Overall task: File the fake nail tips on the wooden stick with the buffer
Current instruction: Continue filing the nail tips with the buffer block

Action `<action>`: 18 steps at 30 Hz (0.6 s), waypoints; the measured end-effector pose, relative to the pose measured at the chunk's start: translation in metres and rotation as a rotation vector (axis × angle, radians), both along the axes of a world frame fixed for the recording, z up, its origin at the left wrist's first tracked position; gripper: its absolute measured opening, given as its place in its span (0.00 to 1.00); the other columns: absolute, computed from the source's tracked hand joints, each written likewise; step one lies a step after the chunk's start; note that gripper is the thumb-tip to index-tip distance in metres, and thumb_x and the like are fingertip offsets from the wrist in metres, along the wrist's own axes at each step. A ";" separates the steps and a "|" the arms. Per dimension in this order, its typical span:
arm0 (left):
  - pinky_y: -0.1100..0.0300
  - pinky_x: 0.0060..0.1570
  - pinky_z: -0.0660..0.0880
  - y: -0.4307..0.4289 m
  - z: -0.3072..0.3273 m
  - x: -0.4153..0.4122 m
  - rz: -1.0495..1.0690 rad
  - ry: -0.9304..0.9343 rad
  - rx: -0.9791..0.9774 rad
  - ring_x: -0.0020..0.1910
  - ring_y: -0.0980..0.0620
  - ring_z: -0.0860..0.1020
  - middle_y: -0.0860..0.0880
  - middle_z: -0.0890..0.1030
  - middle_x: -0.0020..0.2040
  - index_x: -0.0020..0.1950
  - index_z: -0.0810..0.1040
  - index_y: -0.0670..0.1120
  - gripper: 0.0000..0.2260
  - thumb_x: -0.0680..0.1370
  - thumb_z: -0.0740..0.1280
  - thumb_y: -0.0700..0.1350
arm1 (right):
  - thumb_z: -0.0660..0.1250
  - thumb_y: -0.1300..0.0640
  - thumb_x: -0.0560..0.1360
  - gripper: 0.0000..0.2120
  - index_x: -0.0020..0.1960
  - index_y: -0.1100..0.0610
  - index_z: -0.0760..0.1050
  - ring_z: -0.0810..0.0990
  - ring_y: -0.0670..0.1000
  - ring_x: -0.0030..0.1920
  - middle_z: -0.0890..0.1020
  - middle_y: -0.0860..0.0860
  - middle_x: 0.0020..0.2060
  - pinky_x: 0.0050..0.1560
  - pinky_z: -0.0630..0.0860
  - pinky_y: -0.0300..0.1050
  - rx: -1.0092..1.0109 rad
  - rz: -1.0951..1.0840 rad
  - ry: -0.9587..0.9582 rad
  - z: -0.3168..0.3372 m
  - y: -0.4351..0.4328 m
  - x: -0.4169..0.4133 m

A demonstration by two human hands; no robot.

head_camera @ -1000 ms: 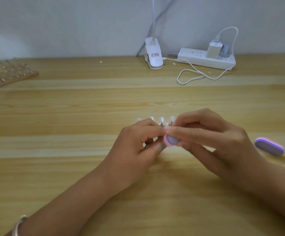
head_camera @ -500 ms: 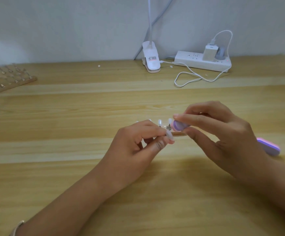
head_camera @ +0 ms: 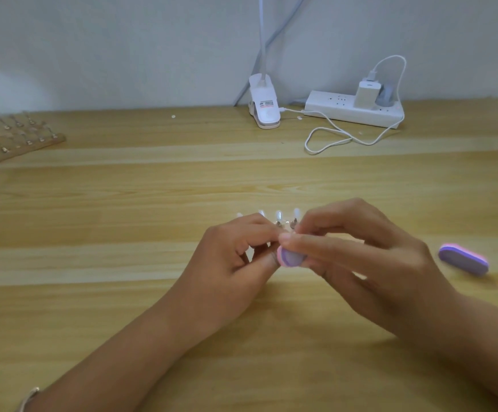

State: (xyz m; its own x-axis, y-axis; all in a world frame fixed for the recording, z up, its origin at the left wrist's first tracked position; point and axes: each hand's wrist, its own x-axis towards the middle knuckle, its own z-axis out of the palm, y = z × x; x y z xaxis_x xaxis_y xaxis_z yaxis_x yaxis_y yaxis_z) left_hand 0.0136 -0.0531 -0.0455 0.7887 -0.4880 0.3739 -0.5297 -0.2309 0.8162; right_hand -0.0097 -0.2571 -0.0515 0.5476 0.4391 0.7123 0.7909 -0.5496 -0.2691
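Observation:
At the middle of the wooden table my left hand (head_camera: 229, 257) pinches one clear fake nail tip between thumb and forefinger. Several other clear nail tips (head_camera: 279, 216) stand up behind my fingers on small clips; their wooden stick is hidden by my hands. My right hand (head_camera: 369, 257) grips a small purple and pink buffer (head_camera: 290, 257), whose rounded end lies against the pinched tip just below my left fingertips.
A second purple buffer (head_camera: 464, 259) lies on the table right of my right hand. A wooden rack with clips (head_camera: 24, 138) sits far left. At the back stand a white clip lamp (head_camera: 264, 105) and a power strip (head_camera: 354, 110) with charger and cable (head_camera: 331, 138).
The buffer in my right hand has swung down from beside the tips to below my left fingertips, as it was a second ago. My left hand stays in place.

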 end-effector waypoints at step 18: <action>0.73 0.31 0.69 0.000 -0.004 0.002 -0.017 0.229 -0.125 0.35 0.52 0.77 0.51 0.85 0.39 0.46 0.85 0.50 0.07 0.77 0.67 0.45 | 0.69 0.65 0.77 0.08 0.56 0.63 0.78 0.81 0.53 0.55 0.80 0.54 0.52 0.56 0.77 0.48 0.146 -0.119 0.085 0.007 -0.007 0.001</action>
